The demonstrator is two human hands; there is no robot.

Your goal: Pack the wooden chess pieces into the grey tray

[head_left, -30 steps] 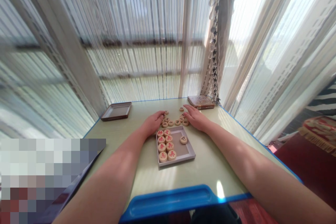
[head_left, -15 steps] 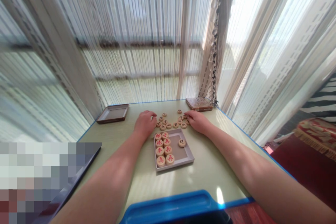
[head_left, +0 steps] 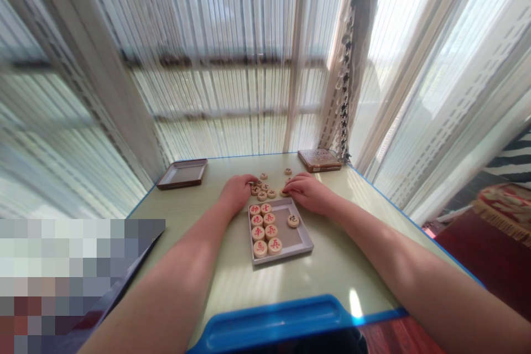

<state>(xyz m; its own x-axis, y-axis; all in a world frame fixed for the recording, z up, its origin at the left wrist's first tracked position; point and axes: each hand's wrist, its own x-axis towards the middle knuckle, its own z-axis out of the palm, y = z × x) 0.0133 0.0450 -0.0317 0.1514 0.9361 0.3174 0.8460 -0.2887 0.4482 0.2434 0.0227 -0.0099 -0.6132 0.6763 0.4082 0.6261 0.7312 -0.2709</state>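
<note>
Both hands on the loose game pieces (head_left: 262,192) just beyond the grey tray (head_left: 293,239)

On the tabletop (head_left: 332,265), the left hand (head_left: 235,194) sits at the tray's far left corner, fingers (head_left: 248,179) curled down onto the loose pieces. The right hand (head_left: 310,193) lies at its far right corner, fingers pressed together over others. I cannot tell whether either hand pinches a piece. Packed pieces (head_left: 263,227) fill the tray's left side.

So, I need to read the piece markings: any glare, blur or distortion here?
Head view: the curtains smear and bow toward the edges; sun glints on the table by the blue rim; pieces in the tray are legible; lower left is pixelated.
</note>
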